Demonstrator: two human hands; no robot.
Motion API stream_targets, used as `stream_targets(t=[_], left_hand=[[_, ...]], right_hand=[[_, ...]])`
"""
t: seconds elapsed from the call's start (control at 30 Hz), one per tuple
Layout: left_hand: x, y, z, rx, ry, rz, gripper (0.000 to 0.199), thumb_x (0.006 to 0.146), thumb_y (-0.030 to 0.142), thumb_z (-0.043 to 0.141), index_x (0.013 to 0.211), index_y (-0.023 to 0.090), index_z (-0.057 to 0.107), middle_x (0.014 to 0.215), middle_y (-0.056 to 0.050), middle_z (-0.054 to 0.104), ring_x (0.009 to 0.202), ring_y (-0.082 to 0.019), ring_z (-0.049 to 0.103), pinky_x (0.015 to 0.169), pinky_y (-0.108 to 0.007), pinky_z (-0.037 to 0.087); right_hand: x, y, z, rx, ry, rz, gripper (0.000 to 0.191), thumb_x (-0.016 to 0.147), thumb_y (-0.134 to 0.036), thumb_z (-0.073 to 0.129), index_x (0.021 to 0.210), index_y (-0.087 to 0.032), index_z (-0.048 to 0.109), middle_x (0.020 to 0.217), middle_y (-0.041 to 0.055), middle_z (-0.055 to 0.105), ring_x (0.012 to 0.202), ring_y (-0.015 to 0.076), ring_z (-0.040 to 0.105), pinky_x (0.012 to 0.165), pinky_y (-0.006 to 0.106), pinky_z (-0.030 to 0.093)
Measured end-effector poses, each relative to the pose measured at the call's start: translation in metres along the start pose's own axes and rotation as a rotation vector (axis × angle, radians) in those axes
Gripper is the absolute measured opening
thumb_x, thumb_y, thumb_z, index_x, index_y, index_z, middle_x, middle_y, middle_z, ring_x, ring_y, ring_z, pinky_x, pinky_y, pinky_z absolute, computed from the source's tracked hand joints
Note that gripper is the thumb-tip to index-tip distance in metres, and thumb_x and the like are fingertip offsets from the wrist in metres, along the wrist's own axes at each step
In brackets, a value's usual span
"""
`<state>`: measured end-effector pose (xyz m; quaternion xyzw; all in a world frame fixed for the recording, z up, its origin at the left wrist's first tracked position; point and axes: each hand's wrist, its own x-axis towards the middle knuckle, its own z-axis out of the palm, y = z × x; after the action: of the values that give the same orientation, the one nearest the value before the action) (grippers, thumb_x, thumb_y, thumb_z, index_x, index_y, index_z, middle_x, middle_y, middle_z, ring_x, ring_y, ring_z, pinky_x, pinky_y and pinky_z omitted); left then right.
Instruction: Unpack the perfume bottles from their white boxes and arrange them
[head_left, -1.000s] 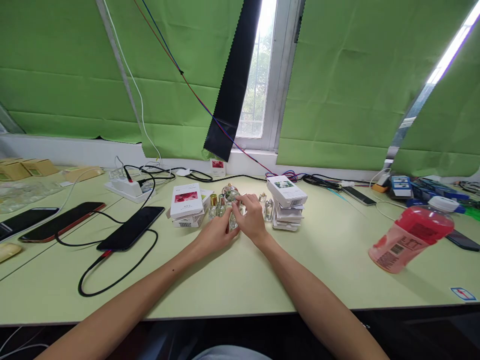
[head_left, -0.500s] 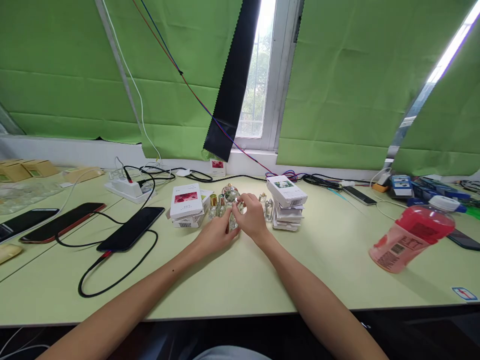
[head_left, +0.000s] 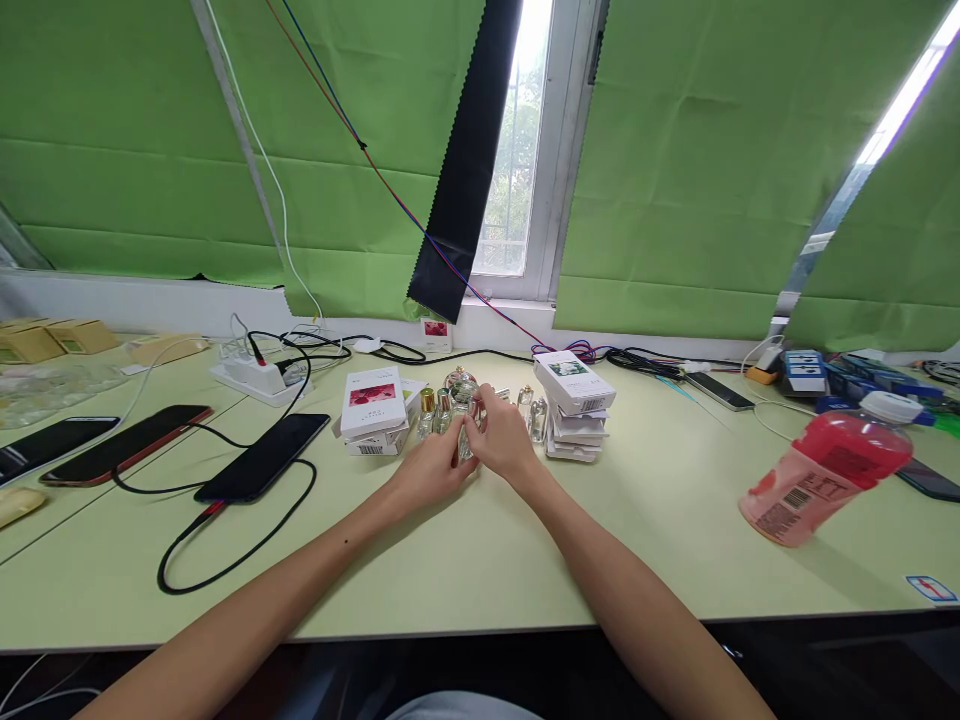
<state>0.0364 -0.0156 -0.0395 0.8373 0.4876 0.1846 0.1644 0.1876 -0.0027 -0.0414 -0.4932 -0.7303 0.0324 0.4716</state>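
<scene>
Near the middle of the table, my left hand [head_left: 431, 467] and my right hand [head_left: 504, 437] meet around a small clear glass bottle [head_left: 465, 447], both with closed fingers. My fingers partly cover it. Just left of it stand a gold-capped glass bottle [head_left: 427, 412] and a silver-capped one [head_left: 443, 408]. Behind my fingers is a rounder glass bottle [head_left: 460, 382]. Two small clear bottles [head_left: 538, 419] stand to the right of my right hand. White boxes with a red picture [head_left: 373, 402] are stacked on the left, and a taller stack of white boxes [head_left: 575, 382] rises on the right.
A pink drink bottle [head_left: 829, 468] stands tilted in view at the right. On the left lie a black phone [head_left: 262, 458] with a looping cable, two more phones and a white power strip [head_left: 256, 378]. Cables run along the wall behind the boxes.
My right hand's fingers have shifted slightly, and a small light-coloured item now shows just behind that hand. My left hand has hardly moved.
</scene>
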Motion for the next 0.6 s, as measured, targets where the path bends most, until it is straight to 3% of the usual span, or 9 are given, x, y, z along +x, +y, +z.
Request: stream_targets(t=[0.33, 0.6], left_hand=[[0.0021, -0.0039, 0.0027, 0.032, -0.013, -0.007, 0.045, 0.090, 0.044, 0.048, 0.126, 0.017, 0.046, 0.076, -0.004, 0.069, 0.065, -0.024, 0.062, 0.058, -0.030, 0.032], [0.0011, -0.0014, 0.0014, 0.012, -0.008, -0.003, 0.052, 0.089, 0.042, 0.048, 0.134, 0.017, 0.045, 0.073, -0.002, 0.068, 0.064, -0.024, 0.061, 0.057, -0.030, 0.031]], right_hand=[[0.0018, 0.0041, 0.0008, -0.026, 0.040, -0.051, 0.018, 0.086, -0.019, 0.060, 0.084, -0.025, 0.043, 0.075, -0.0023, 0.054, 0.062, 0.0162, 0.051, 0.061, 0.027, 0.039], [0.0004, 0.0029, 0.0008, 0.010, 0.034, -0.040, 0.015, 0.084, -0.018, 0.057, 0.086, -0.025, 0.044, 0.078, -0.0014, 0.057, 0.061, 0.0158, 0.051, 0.061, 0.027, 0.039]])
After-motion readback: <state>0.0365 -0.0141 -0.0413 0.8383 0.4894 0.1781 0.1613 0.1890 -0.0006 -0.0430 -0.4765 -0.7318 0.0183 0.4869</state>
